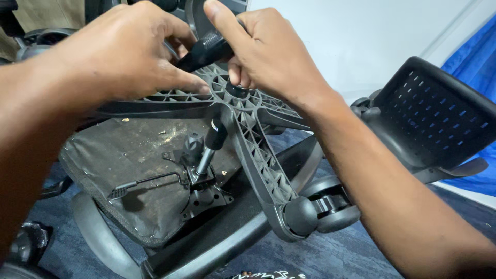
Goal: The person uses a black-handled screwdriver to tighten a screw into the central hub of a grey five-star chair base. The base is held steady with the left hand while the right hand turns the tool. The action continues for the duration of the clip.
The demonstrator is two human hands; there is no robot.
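Blue carpet, upturned chair seat w/ lever, backrest beside.

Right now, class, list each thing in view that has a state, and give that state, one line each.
Chair base: off the floor, ribbed underside up, on the gas lift.
Caster: fitted to an arm's end.
Gas lift: seated in the seat plate.
Seat: overturned.
Left hand: gripping the base.
Right hand: holding a black tool at the hub.

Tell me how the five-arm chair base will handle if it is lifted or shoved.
The chair base looks like ribbed moulded plastic, so probably stiff and fairly light. Its caster suggests it would roll on the floor. The long arms likely make it awkward.
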